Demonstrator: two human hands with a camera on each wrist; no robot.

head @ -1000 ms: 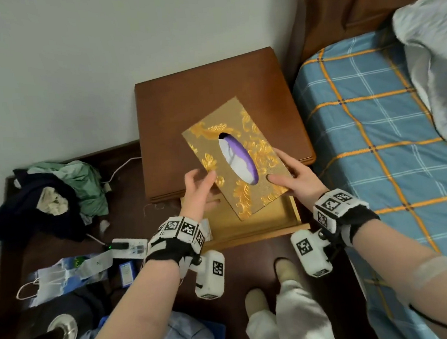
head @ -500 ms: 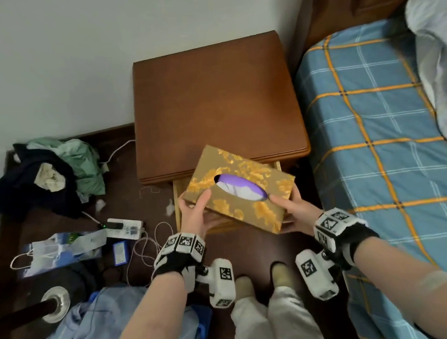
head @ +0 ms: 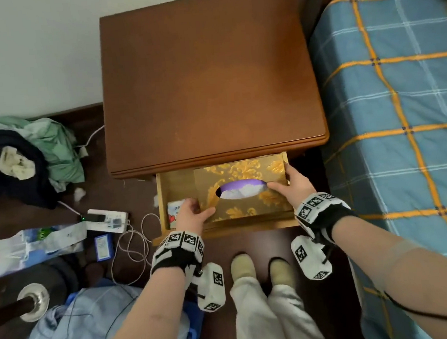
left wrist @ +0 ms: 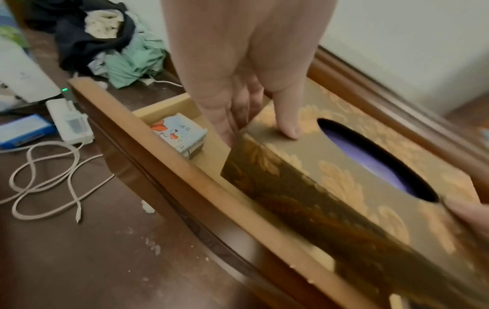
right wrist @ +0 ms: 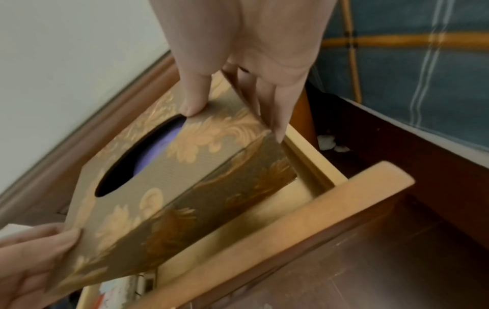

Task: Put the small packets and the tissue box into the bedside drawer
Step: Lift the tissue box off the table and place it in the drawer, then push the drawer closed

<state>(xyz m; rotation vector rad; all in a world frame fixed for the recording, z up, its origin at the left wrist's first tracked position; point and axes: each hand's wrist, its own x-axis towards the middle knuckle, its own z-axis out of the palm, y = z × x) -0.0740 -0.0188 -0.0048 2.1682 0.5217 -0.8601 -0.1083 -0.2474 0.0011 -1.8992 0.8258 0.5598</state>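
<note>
A gold-patterned tissue box (head: 244, 173) with a purple-lined oval slot sits partly down in the open bedside drawer (head: 164, 184), filling its right side. My left hand (head: 193, 211) grips the box's left end (left wrist: 267, 133), thumb on top, fingers down the side. My right hand (head: 290, 185) grips the right end (right wrist: 238, 125), thumb by the slot. A small light-blue cartoon packet (left wrist: 179, 133) lies in the drawer's front left corner (head: 176, 210), just left of my left hand.
The brown nightstand top (head: 209, 76) overhangs the drawer's rear. A blue plaid bed (head: 399, 102) runs along the right. On the dark floor to the left lie a clothes pile (head: 29, 158), a power strip (head: 108, 218) and a white cable (head: 132, 243). My feet (head: 259, 270) stand below the drawer front.
The tissue box came off the nightstand top, turned level and went down into the drawer, held at both ends throughout. The head view tipped downward.
</note>
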